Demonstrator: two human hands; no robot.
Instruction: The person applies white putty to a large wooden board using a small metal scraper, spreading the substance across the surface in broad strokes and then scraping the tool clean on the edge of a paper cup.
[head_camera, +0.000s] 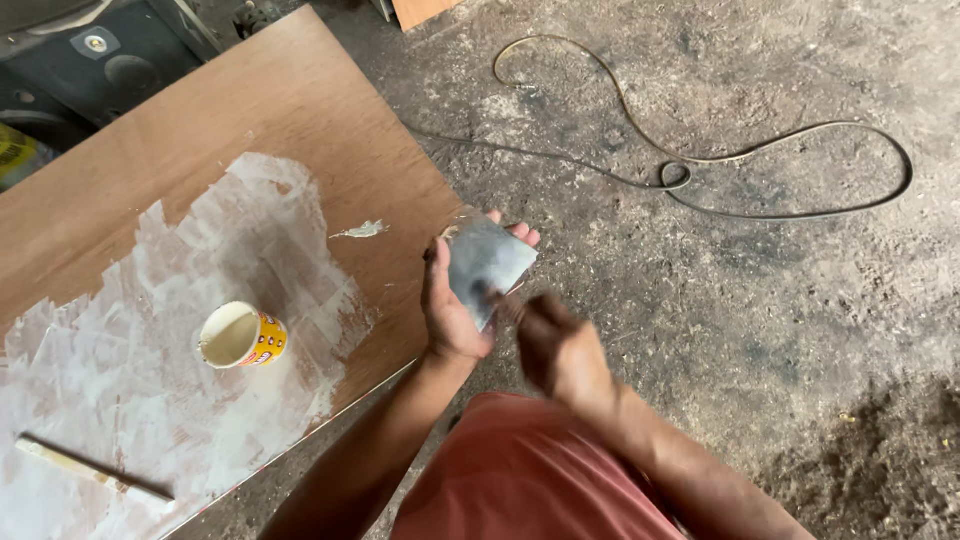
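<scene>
My left hand (450, 305) holds a flat grey metal scraper blade (487, 264) by its edge, just past the right edge of a brown plywood board (300, 110). My right hand (556, 345) is blurred, fingers curled, touching the lower corner of the blade. On the board a small yellow tub (243, 337) of white paste stands inside a wide smear of white putty (180, 330). A putty-covered stick (92, 468) lies near the board's front left.
A long dark cable (700, 160) loops over the dusty concrete floor at the right. A small white blob of putty (362, 230) sits on the bare wood. Dark machinery (90, 60) stands beyond the board's far left. My reddish shorts (530, 480) fill the bottom.
</scene>
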